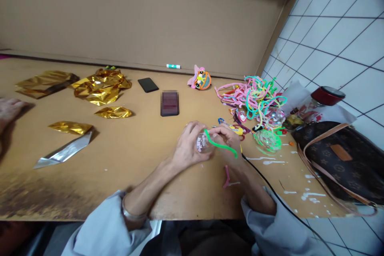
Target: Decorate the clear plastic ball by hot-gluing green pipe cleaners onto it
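My left hand (185,147) is closed around a small clear ball (201,144) with pale pink and white bits in or on it. A bright green pipe cleaner (224,147) lies across the ball's right side, and its loose end hangs in a curve to the right. The fingers of my right hand (228,137) pinch this pipe cleaner near its upper end, against the ball. Just below my right hand, a short pink pipe cleaner piece (226,176) rests on the table.
To the right lie a heap of pipe cleaners (252,96), a green-wound clear ball (268,141), a yellow tool (237,129), a black cord (270,190), a jar (321,102) and a brown handbag (339,160). Gold foil (100,88), phones (148,85) and another person's hand (12,112) are leftward.
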`<act>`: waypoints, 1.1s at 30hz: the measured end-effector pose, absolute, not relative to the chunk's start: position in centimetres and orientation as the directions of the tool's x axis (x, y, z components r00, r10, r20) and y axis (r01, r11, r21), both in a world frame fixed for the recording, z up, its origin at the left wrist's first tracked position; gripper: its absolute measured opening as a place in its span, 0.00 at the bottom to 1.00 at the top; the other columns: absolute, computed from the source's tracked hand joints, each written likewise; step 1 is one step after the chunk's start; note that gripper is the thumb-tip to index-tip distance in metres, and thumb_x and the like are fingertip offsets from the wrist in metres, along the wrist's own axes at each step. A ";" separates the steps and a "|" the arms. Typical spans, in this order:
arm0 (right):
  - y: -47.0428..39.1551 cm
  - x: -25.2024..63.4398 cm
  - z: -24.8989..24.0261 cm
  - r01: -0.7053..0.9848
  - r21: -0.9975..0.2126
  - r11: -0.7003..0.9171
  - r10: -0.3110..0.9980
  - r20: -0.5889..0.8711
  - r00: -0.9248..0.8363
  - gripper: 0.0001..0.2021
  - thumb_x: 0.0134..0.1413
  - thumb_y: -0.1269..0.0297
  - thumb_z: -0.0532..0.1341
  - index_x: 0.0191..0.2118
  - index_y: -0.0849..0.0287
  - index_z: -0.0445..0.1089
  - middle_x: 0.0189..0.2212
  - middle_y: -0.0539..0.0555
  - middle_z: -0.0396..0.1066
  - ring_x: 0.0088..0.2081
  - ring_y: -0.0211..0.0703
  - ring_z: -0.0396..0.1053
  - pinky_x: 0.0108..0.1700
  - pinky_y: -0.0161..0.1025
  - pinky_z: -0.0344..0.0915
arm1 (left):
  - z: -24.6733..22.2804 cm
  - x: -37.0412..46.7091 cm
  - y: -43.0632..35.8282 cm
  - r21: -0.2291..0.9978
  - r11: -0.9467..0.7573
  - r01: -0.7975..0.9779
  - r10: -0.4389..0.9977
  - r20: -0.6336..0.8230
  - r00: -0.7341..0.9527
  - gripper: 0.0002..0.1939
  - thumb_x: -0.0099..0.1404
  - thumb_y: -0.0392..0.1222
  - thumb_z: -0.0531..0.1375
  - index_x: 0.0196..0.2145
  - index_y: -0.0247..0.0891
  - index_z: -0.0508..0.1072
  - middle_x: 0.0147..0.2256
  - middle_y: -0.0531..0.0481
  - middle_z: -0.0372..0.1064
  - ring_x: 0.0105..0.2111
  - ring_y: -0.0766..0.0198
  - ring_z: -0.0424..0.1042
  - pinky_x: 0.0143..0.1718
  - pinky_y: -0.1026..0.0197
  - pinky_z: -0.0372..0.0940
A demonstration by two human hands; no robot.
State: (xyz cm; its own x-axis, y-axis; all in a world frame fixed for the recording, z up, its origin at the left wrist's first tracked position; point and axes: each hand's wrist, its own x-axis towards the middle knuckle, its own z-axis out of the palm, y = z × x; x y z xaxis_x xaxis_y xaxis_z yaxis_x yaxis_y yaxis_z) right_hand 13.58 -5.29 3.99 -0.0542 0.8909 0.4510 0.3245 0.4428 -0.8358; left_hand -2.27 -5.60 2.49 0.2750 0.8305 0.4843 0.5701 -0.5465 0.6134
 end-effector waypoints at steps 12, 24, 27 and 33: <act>-4.6 14.0 3.6 -0.030 -0.970 0.239 0.960 0.232 0.154 0.12 0.46 0.60 0.64 0.38 0.56 0.75 0.34 0.52 0.77 0.38 0.44 0.75 0.45 0.44 0.71 | 3.1 -3.9 -4.0 0.995 -0.065 -0.075 0.997 0.068 0.044 0.35 0.38 0.42 0.74 0.44 0.40 0.66 0.39 0.50 0.71 0.38 0.58 0.72 0.44 0.57 0.67; -5.5 13.2 2.8 0.339 -0.806 0.485 0.871 0.412 -0.268 0.46 0.41 0.58 0.72 0.67 0.48 0.53 0.64 0.58 0.57 0.65 0.57 0.57 0.63 0.58 0.60 | 3.3 -4.7 -3.3 0.687 0.279 -0.671 0.955 -0.129 0.265 0.23 0.47 0.45 0.73 0.40 0.36 0.74 0.38 0.49 0.77 0.35 0.60 0.77 0.38 0.59 0.74; -5.6 12.8 2.6 0.426 -0.691 0.584 0.812 0.490 -0.317 0.47 0.42 0.56 0.73 0.67 0.47 0.51 0.63 0.58 0.58 0.65 0.56 0.57 0.65 0.58 0.58 | 3.2 -4.5 -3.4 0.671 0.306 -0.676 0.948 -0.149 0.281 0.22 0.50 0.43 0.72 0.42 0.36 0.74 0.39 0.49 0.77 0.36 0.60 0.77 0.38 0.59 0.74; -5.9 12.2 2.0 0.544 -0.611 0.575 0.806 0.539 -0.245 0.46 0.41 0.58 0.73 0.65 0.47 0.52 0.58 0.58 0.61 0.60 0.56 0.62 0.62 0.58 0.63 | 3.2 -4.2 -3.7 0.633 0.344 -0.694 0.936 -0.171 0.307 0.19 0.53 0.40 0.70 0.41 0.36 0.73 0.36 0.51 0.77 0.33 0.62 0.77 0.36 0.61 0.74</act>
